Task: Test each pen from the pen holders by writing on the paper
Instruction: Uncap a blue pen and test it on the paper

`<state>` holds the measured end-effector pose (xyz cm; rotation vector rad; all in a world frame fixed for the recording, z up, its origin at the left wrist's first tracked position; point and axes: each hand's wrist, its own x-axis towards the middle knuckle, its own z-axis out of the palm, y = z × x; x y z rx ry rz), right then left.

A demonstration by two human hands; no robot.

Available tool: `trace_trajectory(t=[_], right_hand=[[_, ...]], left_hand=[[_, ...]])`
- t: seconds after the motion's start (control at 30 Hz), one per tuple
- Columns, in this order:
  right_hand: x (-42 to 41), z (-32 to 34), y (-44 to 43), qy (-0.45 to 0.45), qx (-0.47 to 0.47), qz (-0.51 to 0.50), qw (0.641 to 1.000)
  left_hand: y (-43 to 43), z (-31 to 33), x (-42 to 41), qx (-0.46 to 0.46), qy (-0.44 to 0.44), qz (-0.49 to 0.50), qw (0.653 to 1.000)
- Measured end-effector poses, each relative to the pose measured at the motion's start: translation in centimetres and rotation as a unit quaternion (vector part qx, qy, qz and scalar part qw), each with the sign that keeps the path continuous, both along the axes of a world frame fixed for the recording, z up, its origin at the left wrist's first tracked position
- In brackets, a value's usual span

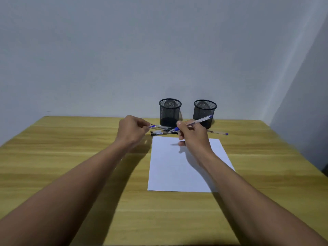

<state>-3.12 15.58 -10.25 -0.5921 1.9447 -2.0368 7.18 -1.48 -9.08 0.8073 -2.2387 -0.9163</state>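
I am watching from far away through the head camera. The person's right hand (pixel 193 137) is curling its fingers around a clear plastic pen with a blue grip (pixel 198 121). The pen is tilting, with its tip pointing down and left, near the far edge of the flat white sheet of paper (pixel 170 171). I cannot tell if the tip is touching anything. The left hand (pixel 131 132) is pinching a small blue cap (pixel 152 126) just beside the pen tip. A little pile of loose pens (pixel 161 133) is lying behind the paper, and one more clear pen (pixel 218 132) is lying to the right. Two round black wire-mesh pen holders (pixel 170 112) are standing upright at the back of the yellow-brown wooden table (pixel 71 157), near the grey wall (pixel 124 50).
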Motion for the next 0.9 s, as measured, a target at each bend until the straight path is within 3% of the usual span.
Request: trace_trajectory(t=[0.13, 0.37, 0.5, 0.6, 0.77, 0.9], right_hand=[[0.7, -1.9, -1.1, -0.051, -0.008, 0.028, 0.998], [0.9, -2.7, -1.3, -0.028, 0.027, 0.042, 0.998], [0.9, -2.9, -1.2, -0.004, 0.045, 0.040, 0.998], [0.9, -2.9, -1.1, 0.006, 0.055, 0.043, 0.998], [0.0, -3.1, -1.6, 0.054, 0.078, 0.031, 0.995], [-0.3, -2.6, -3.1, 0.117, 0.102, 0.019, 0.988]], left_hand=[[-1.6, -2.5, 0.1, -0.011, -0.049, 0.046, 0.998], [-2.2, -4.1, -0.4, -0.040, -0.076, 0.047, 0.995], [-1.4, -3.9, 0.7, -0.051, -0.068, 0.035, 0.996], [0.3, -4.2, 2.6, -0.112, -0.057, 0.008, 0.992], [3.0, -5.6, 4.8, -0.184, -0.165, -0.013, 0.969], [3.1, -5.9, 4.8, -0.180, -0.180, -0.002, 0.967]])
